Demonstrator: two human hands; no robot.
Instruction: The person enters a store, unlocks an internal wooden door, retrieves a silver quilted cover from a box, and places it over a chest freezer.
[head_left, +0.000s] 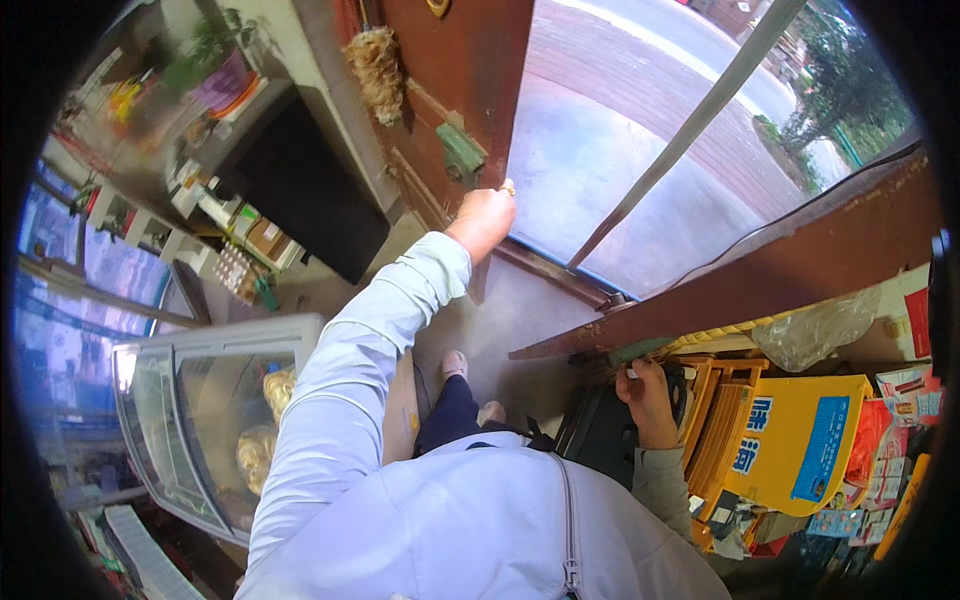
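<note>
My left hand (487, 214), with a ring on one finger, is closed at the edge of a red-brown door leaf (450, 45). Just above it is a green metal fitting (459, 150) fixed to that leaf. On the other side, my right hand (646, 394) has its fingers curled close beneath the green fitting (637, 350) of a second red-brown door leaf (750, 262). A small pale bit shows at the fingertips; whether it is an object or a nail is unclear. Between the leaves lies a doorway with a metal threshold (555, 274).
Outside are a paved path (592, 112) and an upright metal bar (690, 150). A glass-topped chest freezer (217, 427) stands left, beyond it a dark cabinet (307, 180) with a potted plant (225, 82). Folded wooden chairs (724, 420) and a yellow board (806, 435) lean at right.
</note>
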